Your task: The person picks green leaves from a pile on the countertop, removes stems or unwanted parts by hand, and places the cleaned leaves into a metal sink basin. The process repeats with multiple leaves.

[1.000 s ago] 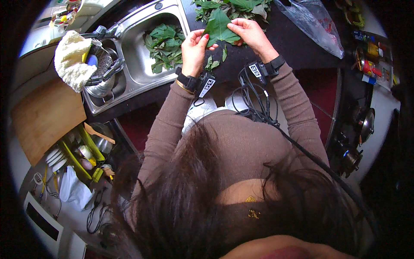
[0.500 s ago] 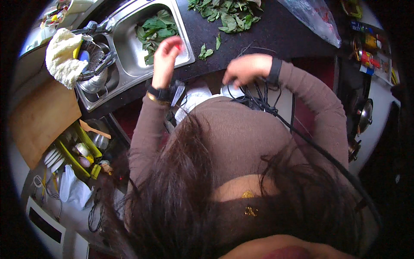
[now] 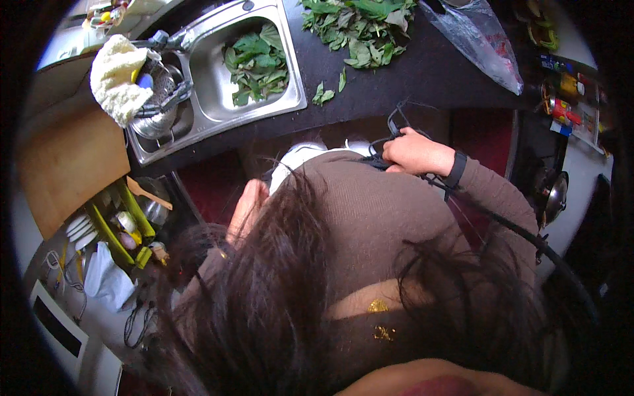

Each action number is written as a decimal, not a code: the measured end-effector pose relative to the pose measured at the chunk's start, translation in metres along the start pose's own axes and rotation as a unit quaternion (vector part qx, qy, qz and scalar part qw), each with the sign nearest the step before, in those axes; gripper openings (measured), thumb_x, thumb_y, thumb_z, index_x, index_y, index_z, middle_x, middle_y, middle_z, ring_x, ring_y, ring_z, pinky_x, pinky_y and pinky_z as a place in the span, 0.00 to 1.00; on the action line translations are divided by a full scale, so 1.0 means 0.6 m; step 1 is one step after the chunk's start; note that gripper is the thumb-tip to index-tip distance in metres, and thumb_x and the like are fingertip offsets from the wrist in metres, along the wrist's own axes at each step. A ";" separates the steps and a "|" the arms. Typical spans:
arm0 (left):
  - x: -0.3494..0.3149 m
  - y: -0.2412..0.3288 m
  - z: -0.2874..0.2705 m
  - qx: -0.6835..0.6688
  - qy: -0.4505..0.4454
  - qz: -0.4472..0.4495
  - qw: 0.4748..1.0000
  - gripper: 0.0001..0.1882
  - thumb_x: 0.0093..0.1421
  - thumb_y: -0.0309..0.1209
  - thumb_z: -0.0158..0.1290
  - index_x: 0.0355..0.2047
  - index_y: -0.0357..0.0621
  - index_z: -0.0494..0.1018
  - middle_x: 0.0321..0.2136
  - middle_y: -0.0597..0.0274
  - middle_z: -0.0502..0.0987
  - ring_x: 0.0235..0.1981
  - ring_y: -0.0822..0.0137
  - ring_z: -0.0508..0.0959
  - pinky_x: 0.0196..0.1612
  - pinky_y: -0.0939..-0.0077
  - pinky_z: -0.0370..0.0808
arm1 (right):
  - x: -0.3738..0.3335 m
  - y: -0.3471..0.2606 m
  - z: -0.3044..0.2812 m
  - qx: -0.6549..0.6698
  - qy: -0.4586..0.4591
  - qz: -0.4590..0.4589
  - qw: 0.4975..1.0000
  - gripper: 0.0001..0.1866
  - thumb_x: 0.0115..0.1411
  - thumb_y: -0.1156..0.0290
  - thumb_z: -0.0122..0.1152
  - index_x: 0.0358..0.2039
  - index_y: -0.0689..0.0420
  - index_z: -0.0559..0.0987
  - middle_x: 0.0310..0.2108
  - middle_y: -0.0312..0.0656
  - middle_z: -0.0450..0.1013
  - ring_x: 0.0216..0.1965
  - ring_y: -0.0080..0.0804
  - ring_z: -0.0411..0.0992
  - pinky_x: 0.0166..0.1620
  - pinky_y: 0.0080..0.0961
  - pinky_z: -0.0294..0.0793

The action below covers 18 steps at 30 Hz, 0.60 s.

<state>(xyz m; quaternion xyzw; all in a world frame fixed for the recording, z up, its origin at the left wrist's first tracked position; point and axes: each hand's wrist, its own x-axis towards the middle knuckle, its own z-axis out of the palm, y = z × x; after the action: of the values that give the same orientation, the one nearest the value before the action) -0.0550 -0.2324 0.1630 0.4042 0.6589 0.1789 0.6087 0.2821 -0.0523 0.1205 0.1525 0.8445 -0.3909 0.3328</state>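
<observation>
My right hand (image 3: 417, 154) is at the front of my waist, its fingers curled around a bundle of thin black cables (image 3: 395, 122). A thicker black cable (image 3: 512, 227) runs from there past my right forearm. My left hand (image 3: 248, 206) hangs low beside my left hip; hair and the angle hide its fingers. Green leaves (image 3: 257, 71) lie in the steel sink (image 3: 298, 82) ahead. A larger heap of leaves (image 3: 363, 30) rests on the dark counter (image 3: 330, 122), with a few loose leaves (image 3: 323, 94) nearer me.
A crumpled clear plastic bag (image 3: 485, 46) lies right of the heap. Left of the basin are a cream cloth (image 3: 119, 79) and a metal strainer (image 3: 168, 82). A wooden board (image 3: 69, 165) and a green rack (image 3: 109, 228) stand at left, a lidded pan (image 3: 557, 197) at right.
My left hand has dropped from over the sink's front edge to beside my hip. My right hand has moved right and down onto the cables at my waist. The view has shifted slightly.
</observation>
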 end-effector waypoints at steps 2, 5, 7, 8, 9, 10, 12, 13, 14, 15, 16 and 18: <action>0.001 0.008 -0.003 0.004 0.001 0.006 1.000 0.06 0.58 0.27 0.50 0.28 0.35 0.71 0.23 0.64 0.74 0.28 0.75 0.72 0.33 0.77 0.70 | -0.008 0.010 0.003 0.048 -0.018 0.009 0.999 0.12 0.51 0.60 0.60 0.30 0.55 0.79 0.33 0.41 0.75 0.38 0.41 0.74 0.47 0.46 0.63; 0.004 0.019 -0.004 0.009 -0.001 0.013 1.000 0.06 0.58 0.27 0.50 0.28 0.35 0.71 0.24 0.64 0.74 0.28 0.75 0.72 0.33 0.77 0.70 | -0.024 0.026 0.013 0.107 -0.024 0.029 0.994 0.10 0.52 0.61 0.59 0.31 0.52 0.79 0.32 0.40 0.76 0.38 0.39 0.74 0.44 0.43 0.63; 0.007 0.026 -0.004 0.011 -0.003 0.019 1.000 0.06 0.58 0.27 0.50 0.28 0.35 0.71 0.24 0.64 0.74 0.28 0.75 0.72 0.33 0.77 0.70 | -0.039 0.031 0.021 0.130 -0.015 0.049 0.990 0.08 0.51 0.64 0.58 0.31 0.51 0.80 0.31 0.39 0.76 0.38 0.39 0.74 0.43 0.42 0.63; 0.008 0.029 -0.005 0.012 -0.004 0.021 1.000 0.06 0.58 0.27 0.50 0.28 0.35 0.71 0.24 0.64 0.74 0.28 0.75 0.72 0.33 0.77 0.70 | -0.050 0.032 0.025 0.136 0.005 0.039 0.990 0.09 0.51 0.66 0.56 0.32 0.51 0.80 0.31 0.39 0.76 0.38 0.38 0.74 0.44 0.42 0.63; 0.010 0.033 -0.006 0.013 -0.005 0.022 1.000 0.06 0.58 0.27 0.50 0.28 0.36 0.71 0.24 0.64 0.74 0.28 0.75 0.72 0.33 0.77 0.70 | -0.058 0.031 0.028 0.151 0.015 0.043 0.987 0.09 0.51 0.64 0.57 0.32 0.51 0.80 0.31 0.39 0.76 0.38 0.39 0.74 0.43 0.41 0.64; 0.010 0.036 -0.006 0.013 -0.006 0.022 1.000 0.06 0.58 0.27 0.50 0.28 0.36 0.72 0.24 0.64 0.74 0.28 0.75 0.72 0.33 0.77 0.70 | -0.064 0.028 0.032 0.138 0.008 0.071 0.988 0.09 0.51 0.64 0.57 0.32 0.51 0.80 0.32 0.39 0.76 0.38 0.39 0.74 0.42 0.42 0.65; 0.011 0.043 -0.006 0.016 -0.007 0.023 1.000 0.06 0.58 0.27 0.50 0.28 0.36 0.72 0.24 0.64 0.74 0.28 0.75 0.72 0.33 0.77 0.70 | -0.075 0.023 0.036 0.125 0.005 0.101 0.987 0.10 0.51 0.63 0.57 0.32 0.52 0.80 0.32 0.38 0.76 0.38 0.40 0.74 0.41 0.42 0.66; 0.012 0.046 -0.006 0.018 -0.009 0.024 1.000 0.06 0.58 0.27 0.50 0.28 0.36 0.72 0.24 0.64 0.74 0.28 0.75 0.72 0.33 0.77 0.70 | -0.080 0.021 0.035 0.125 0.011 0.105 0.986 0.10 0.51 0.63 0.57 0.32 0.52 0.80 0.32 0.38 0.76 0.38 0.40 0.74 0.40 0.42 0.66; 0.011 0.049 -0.006 0.020 -0.010 0.024 0.999 0.06 0.58 0.27 0.50 0.28 0.36 0.72 0.24 0.64 0.74 0.28 0.75 0.72 0.33 0.77 0.70 | -0.084 0.018 0.036 0.126 0.016 0.108 0.986 0.10 0.51 0.63 0.57 0.32 0.52 0.80 0.32 0.38 0.76 0.38 0.41 0.74 0.40 0.42 0.67; 0.013 0.052 -0.005 0.022 -0.011 0.025 0.999 0.06 0.58 0.27 0.50 0.28 0.36 0.72 0.24 0.64 0.74 0.28 0.75 0.72 0.33 0.77 0.70 | -0.088 0.019 0.034 0.138 0.027 0.098 0.985 0.10 0.50 0.64 0.57 0.32 0.52 0.79 0.33 0.38 0.75 0.39 0.41 0.74 0.40 0.42 0.67; 0.013 0.055 -0.006 0.024 -0.012 0.026 0.999 0.06 0.58 0.27 0.50 0.28 0.36 0.72 0.24 0.63 0.74 0.28 0.75 0.72 0.33 0.76 0.70 | -0.095 0.023 0.031 0.148 0.038 0.089 0.984 0.10 0.50 0.65 0.58 0.32 0.53 0.79 0.33 0.39 0.75 0.39 0.41 0.73 0.40 0.42 0.67; 0.016 0.061 -0.006 0.027 -0.016 0.028 0.999 0.06 0.58 0.27 0.50 0.28 0.36 0.72 0.24 0.63 0.74 0.28 0.75 0.72 0.33 0.76 0.70 | -0.101 0.033 0.025 0.179 0.060 0.063 0.980 0.10 0.50 0.67 0.58 0.33 0.54 0.78 0.35 0.40 0.74 0.40 0.42 0.73 0.41 0.41 0.68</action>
<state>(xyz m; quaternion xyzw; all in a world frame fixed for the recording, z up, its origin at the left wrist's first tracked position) -0.0463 -0.2018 0.1839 0.4416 0.6423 0.1711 0.6026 0.3431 -0.0506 0.1436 0.2861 0.7681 -0.5038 0.2726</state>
